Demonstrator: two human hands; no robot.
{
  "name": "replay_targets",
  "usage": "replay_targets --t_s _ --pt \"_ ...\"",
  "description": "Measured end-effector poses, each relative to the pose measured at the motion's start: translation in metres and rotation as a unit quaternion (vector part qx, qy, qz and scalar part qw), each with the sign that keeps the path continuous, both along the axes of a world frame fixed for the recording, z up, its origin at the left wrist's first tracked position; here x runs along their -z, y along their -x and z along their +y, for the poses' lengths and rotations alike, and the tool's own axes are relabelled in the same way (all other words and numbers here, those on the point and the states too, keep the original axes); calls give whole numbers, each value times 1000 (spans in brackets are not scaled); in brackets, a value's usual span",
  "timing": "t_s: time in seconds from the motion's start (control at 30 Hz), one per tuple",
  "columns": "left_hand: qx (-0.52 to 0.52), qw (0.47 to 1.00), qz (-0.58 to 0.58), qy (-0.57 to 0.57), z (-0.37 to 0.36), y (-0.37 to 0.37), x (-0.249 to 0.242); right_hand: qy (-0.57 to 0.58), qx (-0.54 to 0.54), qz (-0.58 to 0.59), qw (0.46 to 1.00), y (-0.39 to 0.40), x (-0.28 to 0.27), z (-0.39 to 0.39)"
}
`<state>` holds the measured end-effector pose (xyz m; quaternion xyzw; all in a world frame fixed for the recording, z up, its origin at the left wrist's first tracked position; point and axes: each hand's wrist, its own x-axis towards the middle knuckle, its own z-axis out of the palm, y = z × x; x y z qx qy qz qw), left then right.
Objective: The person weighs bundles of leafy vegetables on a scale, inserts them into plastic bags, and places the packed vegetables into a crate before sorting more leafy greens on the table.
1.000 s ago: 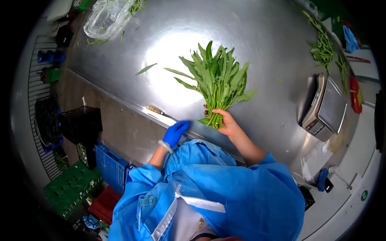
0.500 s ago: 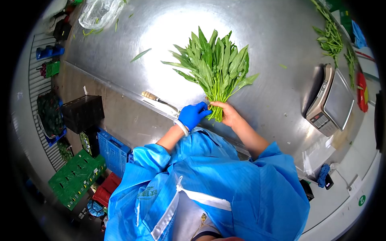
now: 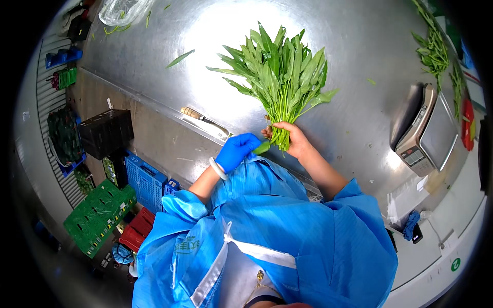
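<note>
A bunch of long-leaved green vegetables (image 3: 280, 77) lies fanned out on the steel table (image 3: 349, 46), stems toward me. My right hand (image 3: 291, 137), bare, is closed around the stems at the bunch's base. My left hand (image 3: 237, 150), in a blue glove, pinches a single green leaf (image 3: 261, 147) at the stem ends, just left of the right hand. Both arms wear blue sleeves.
A wooden-handled knife (image 3: 201, 118) lies at the table's near edge, left of my hands. A weighing scale (image 3: 427, 132) stands to the right. More greens (image 3: 434, 49) lie far right, a plastic bag (image 3: 123, 10) far left. Crates (image 3: 97, 215) sit on the floor.
My left hand moved from the table edge to the stems, then drew back slightly with one leaf pinched. The right hand kept its hold on the bunch.
</note>
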<state>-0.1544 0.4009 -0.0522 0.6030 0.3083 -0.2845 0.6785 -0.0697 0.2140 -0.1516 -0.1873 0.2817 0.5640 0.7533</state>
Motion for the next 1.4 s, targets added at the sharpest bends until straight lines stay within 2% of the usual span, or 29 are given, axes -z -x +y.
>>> replay_targets --t_s 0.03,0.07,0.17,0.2,0.3,0.33,0.43,0.47,0.57,0.63,0.67,0.77,0.83,1.0,1.1,1.23,1.37,1.4 --pt "-10 998 10 -67 2 6 12 -1 1 -9 1000 -2 -4 2" --pt "-31 997 30 -63 6 7 17 -1 2 -18 1000 -3 -7 4" --pt "-14 997 37 64 6 8 22 1 7 -30 1000 -4 -11 8" --pt "40 994 40 88 4 2 19 3 9 -32 999 -3 -12 9" --pt "114 987 38 107 -9 1 18 30 15 -14 999 -2 -13 11" --pt "196 977 31 76 -7 0 14 52 24 -24 998 -1 -15 11" --pt "134 991 -22 20 2 -15 -12 129 -6 -114 985 1 -19 9" --pt "22 999 4 35 6 -25 -18 156 -14 -128 979 -1 -32 11" --pt "-66 990 -110 -59 6 -49 -7 150 -33 -188 970 3 -38 12" --pt "-58 984 -142 -87 -9 -65 4 159 -36 -201 966 6 -46 16" --pt "-21 980 -156 -121 -16 -70 13 162 -33 -214 963 9 -47 18" --pt "84 933 -148 -316 -38 -87 6 172 -32 -272 946 17 -37 15" --pt "54 947 -184 -258 -39 -82 16 187 -18 -286 940 17 -47 14" --pt "-13 962 -236 -136 -41 -60 18 119 -28 -222 967 13 -51 -6" --pt "-60 982 -156 -82 -40 -52 21 67 8 -142 988 14 -53 -12" --pt "-81 981 -174 -15 -41 -45 21 16 92 -55 994 14 -41 -12" --pt "-38 977 -204 -57 -42 -35 27 48 110 -22 993 19 -26 -7" --pt "3 985 -170 -25 -36 -34 19 63 98 -31 993 20 -26 -8"
